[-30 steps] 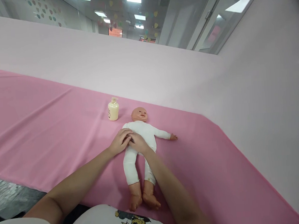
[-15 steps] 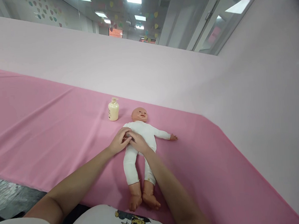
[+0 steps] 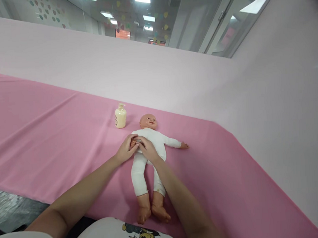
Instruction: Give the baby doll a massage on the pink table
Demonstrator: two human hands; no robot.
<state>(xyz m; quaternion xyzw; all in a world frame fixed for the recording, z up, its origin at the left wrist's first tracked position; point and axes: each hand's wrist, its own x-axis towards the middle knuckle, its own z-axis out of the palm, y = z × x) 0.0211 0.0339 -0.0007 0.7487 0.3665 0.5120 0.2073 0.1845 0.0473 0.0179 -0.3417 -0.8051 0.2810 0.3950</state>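
Note:
A baby doll (image 3: 154, 139) in a white suit lies on its back, head away from me and feet toward me. Its small hand (image 3: 133, 142) on the left side shows between my two hands, over the edge of its belly. My left hand (image 3: 124, 150) curls around that doll hand from the left, thumb on the near side. From the right, my right hand (image 3: 148, 149) closes on the same doll hand, its fingertips meeting those of my left. The exact grip of the fingertips is partly hidden. The doll's other arm (image 3: 172, 142) stretches out to the right.
A pump bottle (image 3: 120, 117) of pale yellow liquid stands left of the doll's head. Pink cloth (image 3: 68, 139) with some creases covers the table. A white wall (image 3: 173, 85) rises along the back and right, with a mirror or window (image 3: 147, 8) above.
My fingers have shifted slightly around the doll's hand, opening a small gap so that more of it shows. The doll and the bottle stay in place.

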